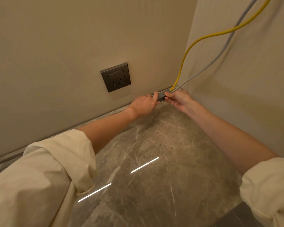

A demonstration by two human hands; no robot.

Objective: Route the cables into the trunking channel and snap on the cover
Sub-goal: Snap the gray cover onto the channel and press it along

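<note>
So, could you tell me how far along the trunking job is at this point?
Done: the yellow cable and grey cable drop from above and enter the trunking at the foot of the wall.
In hand: the left hand and right hand each grip the short grey piece.
Left: whether the cover is snapped on cannot be told; the cables above hang loose.

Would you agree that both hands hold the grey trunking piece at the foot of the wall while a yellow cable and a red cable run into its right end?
Not quite: the head view shows no red cable. The yellow cable is joined by a grey cable. Otherwise yes: the left hand and right hand both hold the grey trunking piece at the foot of the wall, and both cables run into its right end.
</note>
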